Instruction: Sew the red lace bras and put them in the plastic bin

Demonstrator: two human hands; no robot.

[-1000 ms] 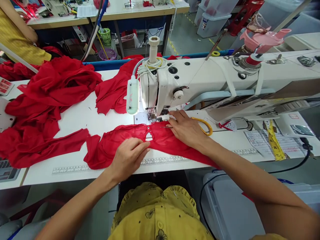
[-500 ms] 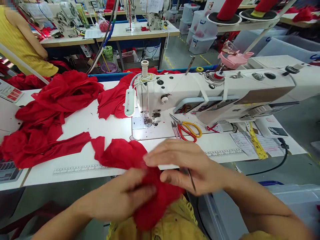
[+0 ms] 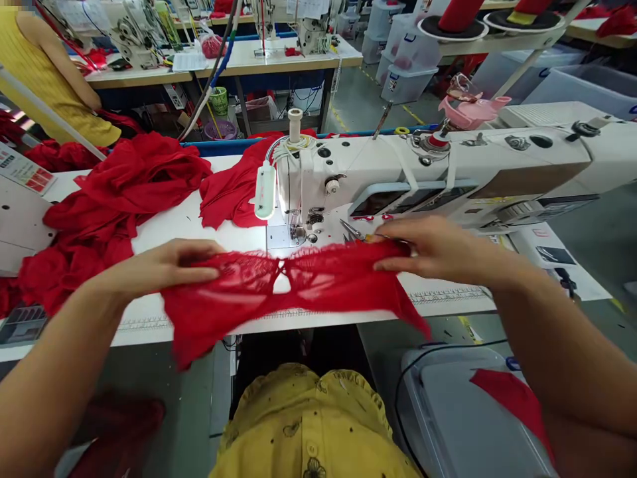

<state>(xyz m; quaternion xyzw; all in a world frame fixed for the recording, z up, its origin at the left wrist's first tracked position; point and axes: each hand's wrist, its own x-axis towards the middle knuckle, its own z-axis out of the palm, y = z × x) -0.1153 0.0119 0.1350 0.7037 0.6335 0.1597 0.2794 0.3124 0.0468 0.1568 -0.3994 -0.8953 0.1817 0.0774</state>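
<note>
A sheer red lace garment piece (image 3: 328,282) is stretched sideways above the front of the table, with a small gap at its middle. My left hand (image 3: 172,265) pinches its left end between thumb and fingers. At the other end my right hand (image 3: 432,249) grips the fabric; something dark shows by its fingers, too unclear to name. Just behind the lace stands the white sewing machine (image 3: 308,176), its needle area close to the garment's upper edge. Scissors (image 3: 351,230) lie on the machine bed, partly hidden by my right hand and the fabric.
Red fabric (image 3: 144,172) is heaped on the table's left side. A ruler strip (image 3: 448,297) runs along the front edge. At lower right sits a grey lidded bin (image 3: 462,411) with a red piece (image 3: 512,398) over it. A person in yellow (image 3: 54,79) sits at far left.
My hands have moved up and apart, and the bunched red fabric between them is now spread out. A red piece now shows over the bin at lower right.
</note>
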